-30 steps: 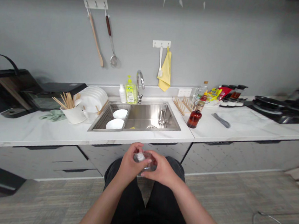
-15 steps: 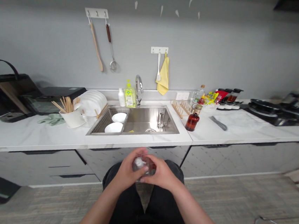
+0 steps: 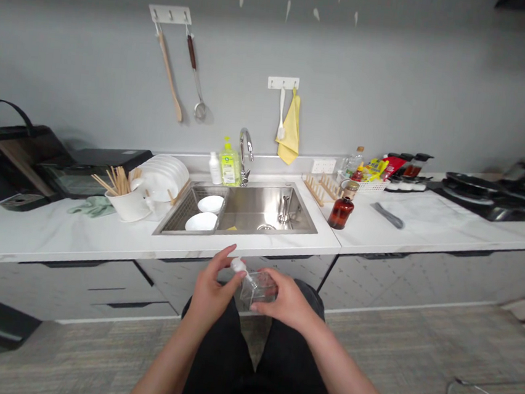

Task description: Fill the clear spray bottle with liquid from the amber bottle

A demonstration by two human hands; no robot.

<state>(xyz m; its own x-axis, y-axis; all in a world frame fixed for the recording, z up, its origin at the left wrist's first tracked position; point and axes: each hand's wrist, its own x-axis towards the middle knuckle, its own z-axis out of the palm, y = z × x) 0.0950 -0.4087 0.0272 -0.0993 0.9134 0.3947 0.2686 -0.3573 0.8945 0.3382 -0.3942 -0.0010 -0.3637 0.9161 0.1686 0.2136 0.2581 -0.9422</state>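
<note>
A clear, square-sided pump bottle point(image 3: 260, 287) is tilted above my lap, its white pump head point(image 3: 238, 265) pointing up and left. My right hand point(image 3: 283, 298) is closed around the right side of the bottle body. At the other end, my left hand point(image 3: 214, 285) has its thumb and fingers around the pump head, with one fingertip raised. Part of the grip is hidden behind the pump. Both hands are in front of the counter edge, below the steel sink point(image 3: 252, 211).
White bowls point(image 3: 202, 222) sit in the sink's left basket. Soap bottles point(image 3: 229, 166) stand by the faucet point(image 3: 245, 152). A brown bottle point(image 3: 341, 213) is right of the sink, near a wooden rack point(image 3: 321, 190). Plates point(image 3: 165, 175) and a chopstick cup point(image 3: 129, 204) are left.
My left hand has drawn back left and its fingers have spread. The bottle has tilted so its pump points left, and more of its body shows. The view has shifted slightly.
</note>
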